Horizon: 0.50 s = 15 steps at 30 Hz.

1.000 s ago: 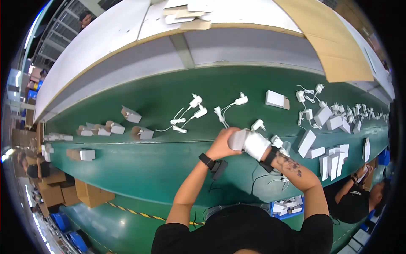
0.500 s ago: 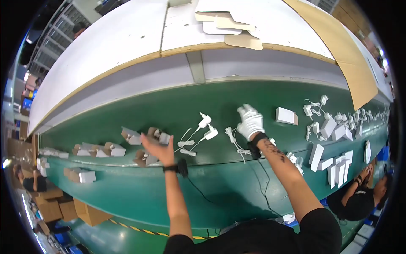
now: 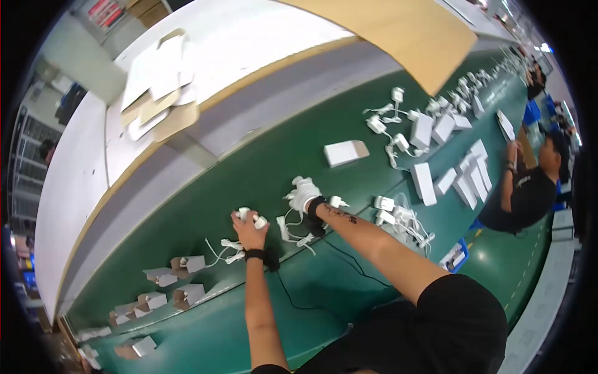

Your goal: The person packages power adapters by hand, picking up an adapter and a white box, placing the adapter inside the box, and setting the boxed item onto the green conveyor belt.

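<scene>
My left hand (image 3: 249,227) is closed around a white charger plug (image 3: 247,215) on the green belt (image 3: 261,168). My right hand (image 3: 304,194), in a white glove, rests on another white charger with its cord. Loose white cables (image 3: 293,229) lie between my two wrists. A black watch band sits on my left wrist.
Small open white boxes (image 3: 187,264) line the belt at my left. A flat white box (image 3: 346,151) lies ahead, more boxes (image 3: 423,182) and chargers (image 3: 391,209) to the right. A seated person (image 3: 529,187) in black works at the far right. Cardboard sheets (image 3: 159,81) lie on the white shelf.
The view has swung, so the belt now runs diagonally. Both my hands have come down onto the chargers at the belt's middle; my left hand has closed on a plug.
</scene>
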{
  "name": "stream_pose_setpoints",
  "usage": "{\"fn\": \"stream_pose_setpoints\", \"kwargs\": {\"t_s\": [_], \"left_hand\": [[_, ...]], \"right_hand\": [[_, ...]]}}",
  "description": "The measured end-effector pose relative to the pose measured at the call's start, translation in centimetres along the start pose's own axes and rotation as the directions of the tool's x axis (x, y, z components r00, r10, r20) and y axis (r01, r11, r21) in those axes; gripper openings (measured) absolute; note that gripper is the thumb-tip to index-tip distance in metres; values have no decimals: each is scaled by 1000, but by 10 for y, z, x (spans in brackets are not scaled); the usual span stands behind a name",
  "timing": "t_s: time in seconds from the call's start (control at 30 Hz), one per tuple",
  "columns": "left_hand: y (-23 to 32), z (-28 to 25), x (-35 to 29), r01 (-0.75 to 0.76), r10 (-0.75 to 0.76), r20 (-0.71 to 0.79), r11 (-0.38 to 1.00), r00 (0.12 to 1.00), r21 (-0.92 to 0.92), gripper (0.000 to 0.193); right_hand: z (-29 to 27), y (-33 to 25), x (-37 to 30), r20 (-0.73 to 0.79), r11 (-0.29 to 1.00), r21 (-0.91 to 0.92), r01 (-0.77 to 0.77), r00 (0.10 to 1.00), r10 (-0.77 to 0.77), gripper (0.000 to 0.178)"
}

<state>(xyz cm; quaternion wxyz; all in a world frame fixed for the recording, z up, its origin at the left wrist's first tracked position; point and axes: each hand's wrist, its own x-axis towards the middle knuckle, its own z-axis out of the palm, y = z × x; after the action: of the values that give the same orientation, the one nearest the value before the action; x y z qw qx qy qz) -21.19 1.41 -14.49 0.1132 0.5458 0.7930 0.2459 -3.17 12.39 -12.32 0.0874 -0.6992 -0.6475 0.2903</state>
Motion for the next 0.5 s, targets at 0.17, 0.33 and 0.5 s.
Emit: {"fn": "stream_pose_setpoints", "kwargs": {"t_s": [0.17,0.33,0.5], "left_hand": [[66,22,-86,68,83,254,843,963,-534,50],[187,33,-167,383,-89,381,399,920,-833,48],[228,104,-207,283,-74,289,532,954,-798,58]], "right_hand": [[-13,81,-53,244,526,850,35,859,-451,26],[-140,155,-144,311,-75,937,-341,913,-263,12],[-229,195,-174,210,-346,907,-240,970,-122,17]]}}
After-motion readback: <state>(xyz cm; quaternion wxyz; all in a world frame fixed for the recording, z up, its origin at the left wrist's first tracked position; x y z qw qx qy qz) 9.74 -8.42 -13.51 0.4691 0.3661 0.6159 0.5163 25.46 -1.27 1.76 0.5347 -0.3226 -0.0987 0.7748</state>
